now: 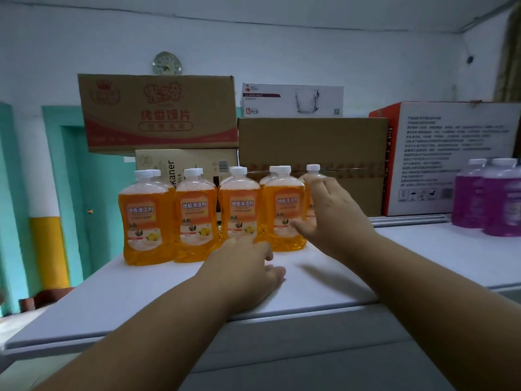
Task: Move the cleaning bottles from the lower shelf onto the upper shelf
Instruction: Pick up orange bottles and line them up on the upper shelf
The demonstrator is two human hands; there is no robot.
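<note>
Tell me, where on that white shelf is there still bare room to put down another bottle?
The widest bare patch of the white shelf lies between the right hand and the purple bottles. The front strip near the left hand is also free. Behind, orange bottles stand packed against the cardboard boxes.

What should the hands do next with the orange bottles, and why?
Probably close the right hand round the far-right orange bottle and nudge it forward beside the front row. That hand's straight fingers lie against this bottle, which stands behind the others, while the left hand rests on the white shelf.
</note>
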